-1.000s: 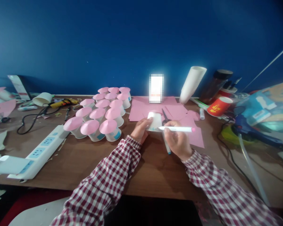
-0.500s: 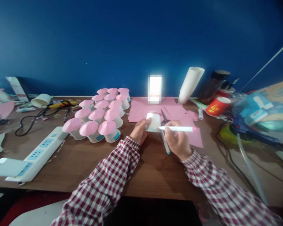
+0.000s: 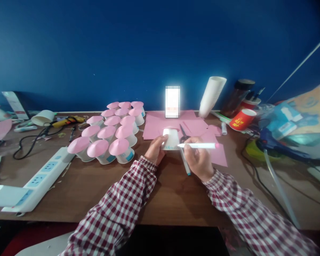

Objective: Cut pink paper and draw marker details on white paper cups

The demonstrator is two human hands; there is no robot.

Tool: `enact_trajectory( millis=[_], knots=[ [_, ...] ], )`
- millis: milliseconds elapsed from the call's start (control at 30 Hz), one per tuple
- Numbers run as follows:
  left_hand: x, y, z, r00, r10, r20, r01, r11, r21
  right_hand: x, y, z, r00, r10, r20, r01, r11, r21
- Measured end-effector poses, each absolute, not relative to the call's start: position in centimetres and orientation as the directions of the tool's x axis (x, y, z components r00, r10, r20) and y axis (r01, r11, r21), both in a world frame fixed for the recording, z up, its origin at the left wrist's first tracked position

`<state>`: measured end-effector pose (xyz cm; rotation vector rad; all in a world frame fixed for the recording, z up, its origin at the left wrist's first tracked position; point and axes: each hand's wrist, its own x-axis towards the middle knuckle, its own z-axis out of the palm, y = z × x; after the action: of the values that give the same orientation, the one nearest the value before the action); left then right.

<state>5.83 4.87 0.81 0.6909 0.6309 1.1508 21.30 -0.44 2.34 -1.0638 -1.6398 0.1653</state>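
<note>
My left hand [image 3: 155, 150] grips a white paper cup [image 3: 171, 138] by its left side, the cup standing upside down with its wide rim toward me. Blue-green marks run along the lower part of the cup. In my right hand [image 3: 198, 161] is a white marker pen [image 3: 201, 145] with a pink end, its tip at the cup's right edge. Beneath that hand a second marker [image 3: 186, 164] with a blue end lies on the table. Dark scissors [image 3: 183, 131] rest on pink paper [image 3: 154, 124] behind the cup.
Several upside-down cups with pink cone tops [image 3: 98, 148] stand in rows at left. A white power strip [image 3: 44, 181] lies nearer. A leaning cup stack [image 3: 212, 96], a red cup [image 3: 242, 120] and a blue glue gun [image 3: 278, 144] are at right. A lit phone [image 3: 172, 102] stands by the wall.
The whole view has shifted slightly, with things appearing a little further left. Both hands keep their hold, and the marker tip stays by the cup's lower right edge.
</note>
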Motion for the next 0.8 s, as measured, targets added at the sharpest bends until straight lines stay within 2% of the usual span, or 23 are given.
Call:
enact_trajectory(
  millis=[167,367,667,800],
  knots=[
    [5.85,4.72,1.06,0.306,0.949,-0.072,-0.585,0.247,0.772,21.3,-0.31,2.21,0.016,0.703,0.711,0.566,0.58,-0.586],
    [5.82,4.73,1.26,0.276,0.956,-0.099,-0.593,0.251,0.765,21.28,-0.33,2.35,0.122,0.738,0.664,0.477,0.543,-0.691],
    [5.79,4.68,1.32,0.324,0.943,-0.074,-0.583,0.26,0.769,21.22,-0.25,2.21,0.05,0.737,0.675,0.501,0.566,-0.655],
    [5.78,4.72,1.13,0.29,0.952,-0.094,-0.609,0.26,0.75,21.3,-0.24,2.15,0.107,0.731,0.674,0.485,0.553,-0.677]
  ],
)
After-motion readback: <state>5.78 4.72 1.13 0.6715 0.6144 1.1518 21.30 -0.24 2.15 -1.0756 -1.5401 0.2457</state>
